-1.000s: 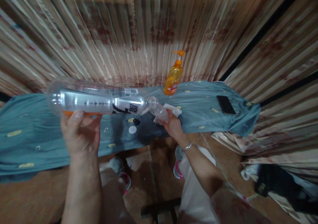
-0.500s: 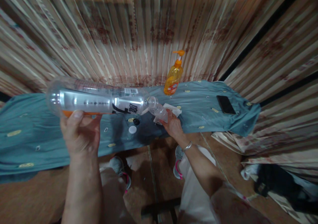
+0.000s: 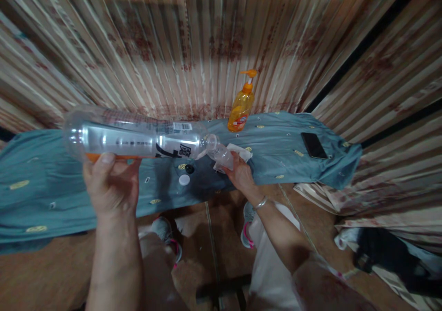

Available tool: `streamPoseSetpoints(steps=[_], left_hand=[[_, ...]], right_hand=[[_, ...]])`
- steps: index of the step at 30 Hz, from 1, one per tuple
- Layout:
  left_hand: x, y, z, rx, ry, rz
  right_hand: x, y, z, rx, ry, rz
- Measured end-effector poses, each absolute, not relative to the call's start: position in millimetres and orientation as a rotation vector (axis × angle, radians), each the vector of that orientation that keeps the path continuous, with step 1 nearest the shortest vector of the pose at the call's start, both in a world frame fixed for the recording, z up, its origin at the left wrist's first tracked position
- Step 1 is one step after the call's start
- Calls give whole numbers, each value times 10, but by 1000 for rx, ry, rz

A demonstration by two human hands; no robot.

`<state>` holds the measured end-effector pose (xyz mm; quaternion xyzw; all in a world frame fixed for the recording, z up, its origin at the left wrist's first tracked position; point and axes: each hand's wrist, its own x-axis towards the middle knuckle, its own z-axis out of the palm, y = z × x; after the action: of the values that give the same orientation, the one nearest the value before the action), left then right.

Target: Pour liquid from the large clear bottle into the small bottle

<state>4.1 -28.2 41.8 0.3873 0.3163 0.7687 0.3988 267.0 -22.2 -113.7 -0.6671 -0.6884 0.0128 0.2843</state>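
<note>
In my left hand (image 3: 112, 184) lies a large clear plastic bottle (image 3: 138, 134), tipped on its side with its mouth to the right. It has a silver label with dark characters and an orange band low down. My right hand (image 3: 239, 168) is closed round a small clear bottle (image 3: 221, 153), held at a slant. The two mouths meet, the large one at the small one. A white tissue (image 3: 243, 152) shows behind the right fingers; whether they grip it too I cannot tell. Below the bottles, a white cap (image 3: 184, 180) and a black cap (image 3: 189, 169) rest on the cloth.
An orange pump bottle (image 3: 241, 108) stands at the back of the teal cloth-covered table (image 3: 276, 141). A black phone (image 3: 314, 145) lies at the right. Striped curtains (image 3: 207, 39) hang close behind. A dark bag (image 3: 386, 256) is on the floor at right.
</note>
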Motion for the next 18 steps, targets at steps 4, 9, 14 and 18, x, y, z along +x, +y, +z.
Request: streamPoseSetpoints(steps=[4,9,14,18], left_hand=[[59,-288,429,1016,803,1946],[71,-288,442,1016,787,1947],[68,-289,444,1010,774,1946],[60,-283,432,1005,777,1945]], right_hand=[[2666,-223,-1141,-1772,-1831,27],[2671,-220,-1140,-1762,-1841,20],[2673,-220,-1118,-1781,-1850,46],[2665,-225,-1103,-1786,-1841,60]])
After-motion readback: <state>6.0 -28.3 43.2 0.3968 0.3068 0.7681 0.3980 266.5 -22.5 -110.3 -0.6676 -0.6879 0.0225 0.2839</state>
